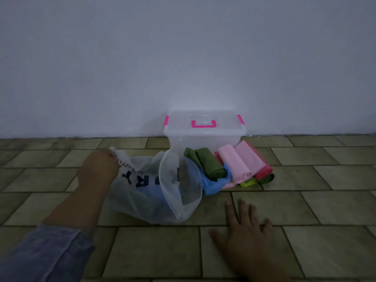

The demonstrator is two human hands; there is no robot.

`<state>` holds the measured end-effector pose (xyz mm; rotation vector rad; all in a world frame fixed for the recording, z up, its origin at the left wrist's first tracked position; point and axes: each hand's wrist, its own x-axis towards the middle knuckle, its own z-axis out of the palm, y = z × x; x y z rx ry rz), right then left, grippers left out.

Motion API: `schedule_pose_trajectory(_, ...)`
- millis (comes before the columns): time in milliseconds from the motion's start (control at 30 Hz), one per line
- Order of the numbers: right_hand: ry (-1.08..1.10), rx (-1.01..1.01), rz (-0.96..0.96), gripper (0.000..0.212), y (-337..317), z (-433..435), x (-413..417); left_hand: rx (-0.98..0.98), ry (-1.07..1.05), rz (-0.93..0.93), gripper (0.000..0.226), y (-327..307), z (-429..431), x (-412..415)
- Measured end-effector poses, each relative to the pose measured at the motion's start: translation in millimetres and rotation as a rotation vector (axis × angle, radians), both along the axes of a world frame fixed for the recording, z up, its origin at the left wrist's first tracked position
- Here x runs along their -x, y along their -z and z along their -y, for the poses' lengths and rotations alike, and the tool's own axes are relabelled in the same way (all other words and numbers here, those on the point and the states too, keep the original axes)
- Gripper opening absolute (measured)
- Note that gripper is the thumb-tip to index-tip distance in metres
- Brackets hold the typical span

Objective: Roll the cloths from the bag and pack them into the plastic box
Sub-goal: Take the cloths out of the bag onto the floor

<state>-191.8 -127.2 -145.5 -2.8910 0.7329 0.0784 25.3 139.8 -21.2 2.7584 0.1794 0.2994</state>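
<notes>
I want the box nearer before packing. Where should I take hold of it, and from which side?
Probably the pink handle on the plastic box lid, from above: it sits centred on the flat top, and rolled cloths crowd the front wall. The right hand is free.

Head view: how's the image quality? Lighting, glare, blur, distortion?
Head view: dim, bluish-grey light, brightest around the plastic box, darker toward the corners; no glare or hard shadows. Head view: floor joints look nearly straight. Head view: rolled cloths are fairly crisp; the left hand pinching the bag and the flat right hand look soft.
</notes>
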Motion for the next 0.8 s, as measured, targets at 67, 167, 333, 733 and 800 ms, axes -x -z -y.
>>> schedule_pose_trajectory(67,-0.004,-0.01,-0.004,0.098,-1.0,1.1,-0.4,-0.021,0.139,0.192,0.032,-24.1,20.0,15.3)
schedule_pose_trajectory(167,-0.004,-0.029,-0.011,0.099,-2.9,0.9,0.0,-0.067,0.376,0.5,0.019,-69.9,48.4,44.6)
schedule_pose_trajectory(333,-0.006,-0.022,0.0,0.098,-5.7,1.0,2.2,0.026,0.443,0.735,0.023,-125.1,54.0,60.8)
schedule_pose_trajectory(733,-0.004,-0.009,0.029,0.098,-2.2,1.7,2.4,0.157,-0.247,0.069,0.057,15.9,-16.2,53.0)
schedule_pose_trajectory(800,-0.003,-0.008,0.036,0.098,-0.8,1.5,1.1,0.138,-0.243,0.094,0.078,24.9,-3.7,66.2)
